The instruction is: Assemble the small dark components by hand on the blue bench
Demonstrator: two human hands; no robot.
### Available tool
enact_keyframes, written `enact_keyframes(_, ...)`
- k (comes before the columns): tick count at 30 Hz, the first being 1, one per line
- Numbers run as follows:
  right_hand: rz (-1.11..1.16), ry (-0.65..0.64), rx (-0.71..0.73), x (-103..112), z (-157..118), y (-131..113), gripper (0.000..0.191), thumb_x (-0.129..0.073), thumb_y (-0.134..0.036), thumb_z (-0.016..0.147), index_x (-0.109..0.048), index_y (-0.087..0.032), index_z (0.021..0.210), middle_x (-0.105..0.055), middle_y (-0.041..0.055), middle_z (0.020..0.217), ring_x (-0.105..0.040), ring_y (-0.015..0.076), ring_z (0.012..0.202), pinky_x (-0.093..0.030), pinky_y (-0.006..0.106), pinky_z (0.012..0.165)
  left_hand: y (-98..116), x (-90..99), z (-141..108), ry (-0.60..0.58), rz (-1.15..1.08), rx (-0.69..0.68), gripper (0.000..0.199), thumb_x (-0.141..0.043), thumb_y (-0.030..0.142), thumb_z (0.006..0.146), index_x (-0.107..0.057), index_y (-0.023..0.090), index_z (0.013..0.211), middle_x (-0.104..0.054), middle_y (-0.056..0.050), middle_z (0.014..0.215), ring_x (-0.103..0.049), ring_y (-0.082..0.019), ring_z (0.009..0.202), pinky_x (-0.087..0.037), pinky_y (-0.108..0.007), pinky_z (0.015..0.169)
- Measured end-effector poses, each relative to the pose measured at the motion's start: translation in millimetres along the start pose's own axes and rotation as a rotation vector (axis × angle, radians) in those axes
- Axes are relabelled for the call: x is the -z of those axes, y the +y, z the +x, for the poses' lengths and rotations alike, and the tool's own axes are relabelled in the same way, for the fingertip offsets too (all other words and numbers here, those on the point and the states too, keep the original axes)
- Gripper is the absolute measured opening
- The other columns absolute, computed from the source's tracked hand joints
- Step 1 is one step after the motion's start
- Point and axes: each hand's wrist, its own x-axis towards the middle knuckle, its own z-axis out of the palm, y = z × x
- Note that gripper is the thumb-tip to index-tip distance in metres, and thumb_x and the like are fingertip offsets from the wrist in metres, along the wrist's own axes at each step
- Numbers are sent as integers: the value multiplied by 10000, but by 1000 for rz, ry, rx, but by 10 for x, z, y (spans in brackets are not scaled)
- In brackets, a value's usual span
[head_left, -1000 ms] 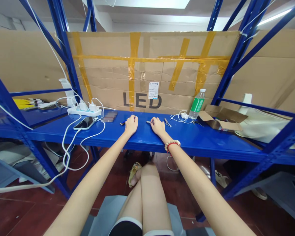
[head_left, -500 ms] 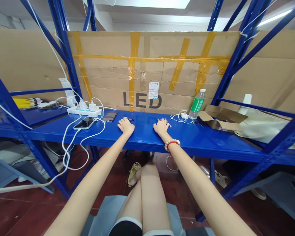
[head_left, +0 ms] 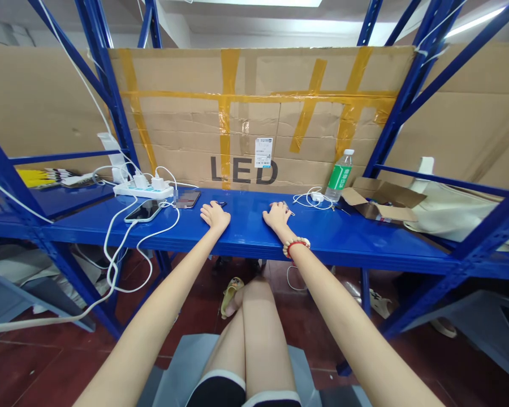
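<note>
My left hand (head_left: pixel 214 215) rests on the blue tabletop (head_left: pixel 248 226), its fingers spread and lying flat. Just beyond it is a small dark, pen-like thing (head_left: pixel 222 203), partly behind the hand. To the right, my right hand (head_left: pixel 276 215) also lies on the tabletop with fingers apart. A small shiny metal thing (head_left: pixel 291 212) shows at its right edge, mostly covered, so its kind is unclear. Around the right wrist are a beaded bracelet (head_left: pixel 296 247) and a red band.
On the left are a white power strip (head_left: pixel 144 191) with chargers, a phone (head_left: pixel 144 211), a dark flat device (head_left: pixel 189 199) and hanging white cables. On the right stand a bottle (head_left: pixel 339 176), a coiled white cable (head_left: pixel 314 199) and an open carton (head_left: pixel 382 200). Cardboard (head_left: pixel 186 130) walls the back.
Both hands have loosened, their fingers stretching out flatter on the tabletop. The small things beside them stay close to where they were. The view has shifted slightly.
</note>
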Motion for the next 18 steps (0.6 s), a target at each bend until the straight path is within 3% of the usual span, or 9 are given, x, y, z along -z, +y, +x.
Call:
enact_keyframes(9, 33, -7, 26, 42, -22, -20, 254, -491, -220, 764, -599, -133, 978, -504, 148, 1140, -388, 277, 1110, -245, 433, 930, -2, 21, 1, -55, 2, -31, 199, -500, 88, 723, -523, 153, 910, -458, -196, 1156, -394, -363, 1150, -284, -488, 909)
enact_keyframes(18, 80, -66, 229, 74, -42, -40, 189, -500, -188, 765, -632, -195, 900, -541, 73, 1090, -427, 226, 1072, -273, 364, 927, -19, 1, 16, -94, 49, -93, 201, -486, 134, 770, -599, 179, 930, -515, -156, 1130, -408, -323, 1143, -294, -446, 918)
